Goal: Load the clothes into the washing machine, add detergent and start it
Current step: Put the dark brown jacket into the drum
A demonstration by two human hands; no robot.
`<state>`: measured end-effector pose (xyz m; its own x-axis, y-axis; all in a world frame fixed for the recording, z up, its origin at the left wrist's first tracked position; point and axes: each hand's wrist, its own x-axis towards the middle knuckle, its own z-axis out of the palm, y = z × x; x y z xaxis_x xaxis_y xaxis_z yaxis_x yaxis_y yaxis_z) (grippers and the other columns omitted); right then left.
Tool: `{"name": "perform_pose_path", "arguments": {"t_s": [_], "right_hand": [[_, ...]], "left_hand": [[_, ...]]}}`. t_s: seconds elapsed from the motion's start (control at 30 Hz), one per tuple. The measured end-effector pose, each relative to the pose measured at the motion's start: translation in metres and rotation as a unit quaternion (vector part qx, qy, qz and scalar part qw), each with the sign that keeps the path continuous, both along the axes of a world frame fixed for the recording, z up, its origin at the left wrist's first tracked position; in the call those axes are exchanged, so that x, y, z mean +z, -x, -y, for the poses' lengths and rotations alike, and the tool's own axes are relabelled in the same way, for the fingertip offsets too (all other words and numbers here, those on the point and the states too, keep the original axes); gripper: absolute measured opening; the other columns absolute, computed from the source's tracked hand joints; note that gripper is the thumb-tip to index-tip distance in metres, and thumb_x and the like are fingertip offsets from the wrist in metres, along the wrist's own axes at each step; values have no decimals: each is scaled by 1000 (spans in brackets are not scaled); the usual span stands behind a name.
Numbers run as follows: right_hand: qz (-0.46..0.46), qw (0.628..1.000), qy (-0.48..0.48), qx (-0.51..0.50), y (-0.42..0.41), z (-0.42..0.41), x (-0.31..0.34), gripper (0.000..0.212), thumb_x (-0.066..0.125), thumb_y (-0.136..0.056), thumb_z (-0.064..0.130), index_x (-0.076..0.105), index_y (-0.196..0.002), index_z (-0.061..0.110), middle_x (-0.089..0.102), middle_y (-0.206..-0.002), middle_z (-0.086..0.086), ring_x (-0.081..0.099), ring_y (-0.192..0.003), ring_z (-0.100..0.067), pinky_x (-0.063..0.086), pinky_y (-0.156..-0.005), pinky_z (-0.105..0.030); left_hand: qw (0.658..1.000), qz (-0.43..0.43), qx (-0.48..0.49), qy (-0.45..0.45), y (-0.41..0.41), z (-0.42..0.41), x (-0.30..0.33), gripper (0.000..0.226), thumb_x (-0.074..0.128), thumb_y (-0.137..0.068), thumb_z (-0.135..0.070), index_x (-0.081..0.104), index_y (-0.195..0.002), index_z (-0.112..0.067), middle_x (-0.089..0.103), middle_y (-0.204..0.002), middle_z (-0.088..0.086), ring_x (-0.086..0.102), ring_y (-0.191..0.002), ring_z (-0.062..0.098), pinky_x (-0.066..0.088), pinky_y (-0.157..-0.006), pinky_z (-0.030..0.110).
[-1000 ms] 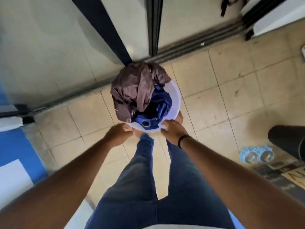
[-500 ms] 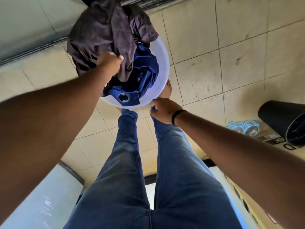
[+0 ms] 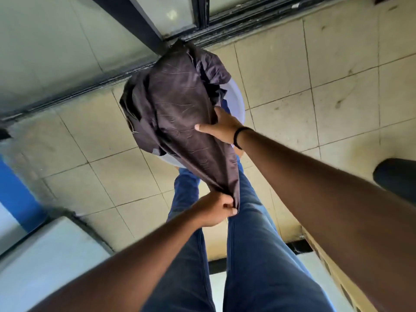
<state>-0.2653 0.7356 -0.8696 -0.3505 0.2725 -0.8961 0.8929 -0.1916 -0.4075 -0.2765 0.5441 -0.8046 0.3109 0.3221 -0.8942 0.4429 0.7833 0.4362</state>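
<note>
Looking straight down at a tiled floor (image 3: 139, 176) here, with the person's jeans-clad legs (image 3: 247, 255) filling the bottom middle of the frame. The left hand (image 3: 216, 210), just below center, has its fingers curled tight, pinching a corner of a dark brownish-purple garment (image 3: 180, 104) so the cloth is stretched out long toward the camera. The right hand (image 3: 221, 128), a bit right of center with a black band (image 3: 239, 137) on the wrist, has its thumb laid across the front of the same garment and the fingers tucked behind the fabric edge, so it's gripping the cloth too. The rest of that garment is bunched up in the upper middle of the frame, draped over a pale round basin (image 3: 236, 102) that sits on the floor; only slivers of the basin's rim show on the right side and at the lower edge under the cloth. Can't really tell what else is inside it since the garment covers nearly everything. Along the top runs a dark sliding-door track (image 3: 247, 21) with glass panels (image 3: 56, 46) at upper left. A white appliance top (image 3: 51, 251) sits at lower left, with a blue surface (image 3: 15, 194) at the left edge beside it, and a dark rounded object (image 3: 396, 174) pokes in at the right edge.
</note>
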Motion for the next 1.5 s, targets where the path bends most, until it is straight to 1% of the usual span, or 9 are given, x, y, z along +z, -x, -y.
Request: {"name": "perform_pose_path", "arguments": {"t_s": [0.17,0.43,0.53,0.73,0.87,1.03,1.23,1.43,1.5], "right_hand": [[20,987,-90,130,32,15,-17,53,49,-97,25,39,-149,23,46,-149,-14,46,-133,-34,40,-104,-34],[-254,957,-73,119,24,85,100,22,46,-96,12,58,-82,24,60,-73,6,56,-73,-18,44,-72,-33],[-242,892,86,373,8,109,120,30,46,-99,10,68,-116,20,72,-110,-2,65,-99,-20,46,-87,-28],[-144,842,154,497,20,91,108,25,44,-87,1,66,-86,15,66,-75,1,60,-73,-28,57,-82,-46],[-122,791,192,568,42,63,130,18,54,-87,11,62,-73,18,63,-71,-1,56,-67,-17,54,-73,-35],[-128,952,-21,278,60,10,106,21,58,-88,21,70,-90,3,72,-79,-10,69,-73,-28,57,-74,-40],[103,960,-126,230,55,8,1,118,74,-68,65,-1,-154,37,16,-159,-23,30,-141,-47,35,-110,-57],[57,931,-99,345,45,44,-13,5,54,-86,11,58,-87,8,67,-110,-19,63,-107,-37,50,-86,-36],[-2,919,-50,392,38,63,8,17,54,-86,8,52,-69,13,66,-89,-10,65,-94,-32,43,-71,-30]], "left_hand": [[977,15,214,-2,34,-24,-1,15,57,-85,-5,70,-77,-4,69,-71,14,56,-54,5,43,-57,25],[709,-313,631,-40,175,-52,-48,55,43,-92,-63,65,-88,-12,67,-82,17,58,-69,23,45,-60,31],[775,-274,569,-21,197,-74,-51,56,54,-82,-74,66,-90,-20,66,-76,2,57,-56,16,44,-51,22],[939,-255,229,-14,150,-70,-64,21,65,-87,-16,68,-107,-11,69,-83,14,66,-63,24,53,-58,25],[952,-269,142,-30,112,-60,-50,15,57,-85,-12,66,-95,-6,69,-113,22,61,-113,39,49,-90,30],[975,-87,205,-10,63,-41,-14,12,57,-84,-26,62,-84,-14,66,-78,0,63,-75,12,47,-73,35],[957,205,194,60,20,-14,46,26,51,-86,5,54,-65,-10,35,-44,-4,30,-40,11,24,-43,24],[960,131,238,60,66,1,36,23,52,-89,-1,68,-75,-12,46,-44,-6,39,-40,8,32,-45,21],[920,-27,389,35,88,2,20,19,57,-89,-3,67,-76,-10,51,-52,-2,45,-42,8,35,-44,19]]}}
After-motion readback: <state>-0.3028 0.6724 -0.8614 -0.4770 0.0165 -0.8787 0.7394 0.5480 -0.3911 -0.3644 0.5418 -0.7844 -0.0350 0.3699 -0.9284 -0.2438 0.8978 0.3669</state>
